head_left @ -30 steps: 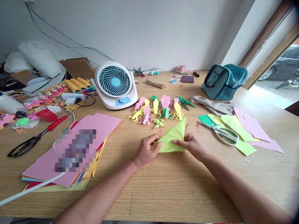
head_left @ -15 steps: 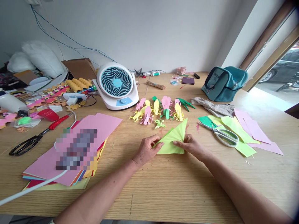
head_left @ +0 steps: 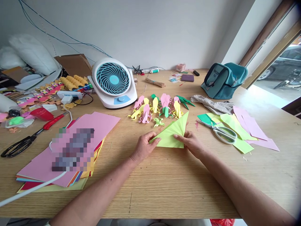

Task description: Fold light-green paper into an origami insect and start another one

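Note:
A light green folded paper [head_left: 172,133] lies on the wooden table [head_left: 164,182], one pointed flap standing up toward the far side. My left hand [head_left: 144,147] pinches its left corner with thumb and fingers. My right hand [head_left: 191,142] presses and pinches the paper's right side, fingers closed on it. Just beyond the paper sit several small folded paper figures [head_left: 160,108] in pink, yellow and green.
A stack of coloured paper sheets [head_left: 68,147] lies at left with black-and-red scissors [head_left: 28,138] beside it. A white-and-blue desk fan [head_left: 113,83] stands behind. At right lie white-handled scissors [head_left: 223,133], paper offcuts [head_left: 249,128] and a teal bag [head_left: 223,80].
Both hands keep hold of the green paper; its raised flap has tilted slightly. The view has shifted a little.

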Tool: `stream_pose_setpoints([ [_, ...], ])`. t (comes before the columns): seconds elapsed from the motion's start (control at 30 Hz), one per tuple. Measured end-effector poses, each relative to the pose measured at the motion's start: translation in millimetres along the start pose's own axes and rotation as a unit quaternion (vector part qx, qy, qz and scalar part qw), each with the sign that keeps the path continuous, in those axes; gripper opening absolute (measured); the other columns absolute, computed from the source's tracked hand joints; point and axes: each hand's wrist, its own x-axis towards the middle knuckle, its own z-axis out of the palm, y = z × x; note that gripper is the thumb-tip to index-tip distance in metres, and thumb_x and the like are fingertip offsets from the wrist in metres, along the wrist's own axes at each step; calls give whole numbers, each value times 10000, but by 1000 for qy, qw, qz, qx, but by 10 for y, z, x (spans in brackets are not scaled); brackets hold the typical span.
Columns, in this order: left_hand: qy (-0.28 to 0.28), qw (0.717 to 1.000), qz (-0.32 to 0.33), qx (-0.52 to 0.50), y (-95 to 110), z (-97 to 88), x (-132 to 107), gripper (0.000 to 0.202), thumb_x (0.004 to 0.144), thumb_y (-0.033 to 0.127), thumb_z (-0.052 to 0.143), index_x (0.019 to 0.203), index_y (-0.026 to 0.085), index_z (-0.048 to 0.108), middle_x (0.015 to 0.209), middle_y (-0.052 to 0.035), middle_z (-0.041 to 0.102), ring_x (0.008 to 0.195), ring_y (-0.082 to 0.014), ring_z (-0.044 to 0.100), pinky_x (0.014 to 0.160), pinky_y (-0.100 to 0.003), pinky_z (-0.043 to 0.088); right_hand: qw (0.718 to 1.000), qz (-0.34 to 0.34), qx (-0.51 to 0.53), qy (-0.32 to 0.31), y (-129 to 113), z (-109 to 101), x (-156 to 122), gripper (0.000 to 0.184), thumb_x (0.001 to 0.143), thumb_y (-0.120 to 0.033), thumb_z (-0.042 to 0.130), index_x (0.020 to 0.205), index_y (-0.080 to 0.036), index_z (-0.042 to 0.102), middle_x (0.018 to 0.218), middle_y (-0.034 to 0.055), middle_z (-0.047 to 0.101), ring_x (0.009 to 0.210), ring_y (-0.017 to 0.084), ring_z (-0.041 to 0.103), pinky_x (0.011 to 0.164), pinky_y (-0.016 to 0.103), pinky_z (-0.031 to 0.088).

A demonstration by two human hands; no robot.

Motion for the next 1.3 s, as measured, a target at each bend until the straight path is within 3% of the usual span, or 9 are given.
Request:
stream_pose_setpoints([
  [0.13, 4, 1000, -11, -1, -12, -3, -4, 336, 854, 421, 583, 661, 183, 445, 638, 51, 381, 627, -99, 370, 615, -217, 328, 1000, -1, 30, 7, -26, 28, -11, 338, 663, -487, 817, 805, -184, 764, 789, 71, 755, 695, 203, 686, 651, 300, 557],
  [0.47, 46, 999, 15, 14, -8, -17, 30, 322, 822, 369, 617, 619, 179, 456, 626, 45, 408, 608, -99, 361, 607, -229, 320, 995, -11, 79, 59, -33, 51, -12, 341, 680, -477, 811, 538, -213, 647, 567, 1, 659, 492, 117, 551, 481, 237, 439],
  [0.63, 37, 999, 1, 0, -12, -20, 25, 345, 811, 383, 626, 607, 179, 436, 615, 49, 386, 600, -96, 344, 590, -231, 301, 994, 3, 98, 49, -71, 84, -24, 274, 641, -448, 841, 698, -206, 725, 669, 17, 708, 550, 136, 598, 546, 253, 497],
  [0.8, 46, 999, -6, -13, 15, -35, 27, 331, 814, 377, 612, 615, 182, 434, 623, 47, 386, 621, -101, 356, 617, -231, 320, 994, -2, 93, 66, -83, 115, -38, 280, 628, -427, 853, 609, -198, 692, 575, -3, 672, 512, 130, 590, 565, 261, 517],
  [0.97, 22, 1000, 4, -2, 32, -43, 24, 323, 826, 369, 609, 621, 178, 447, 625, 48, 404, 625, -99, 378, 623, -226, 329, 996, -9, 84, 28, -49, 114, -29, 338, 624, -396, 863, 874, -195, 756, 834, 45, 764, 725, 185, 697, 689, 273, 561],
  [1.13, 30, 999, 8, -9, 25, -42, 20, 312, 828, 366, 617, 624, 179, 471, 597, 53, 437, 600, -95, 395, 616, -223, 343, 997, -4, 70, 40, -7, 88, -9, 307, 651, -406, 845, 829, -174, 751, 848, 70, 771, 681, 183, 695, 635, 263, 561],
  [1.3, 57, 998, -18, -26, -9, -58, 20, 311, 806, 398, 656, 631, 169, 541, 572, 53, 456, 570, -90, 392, 583, -225, 333, 996, 1, 82, 44, -20, 96, -10, 334, 625, -383, 862, 867, -179, 756, 905, 75, 774, 779, 212, 714, 682, 273, 566],
])
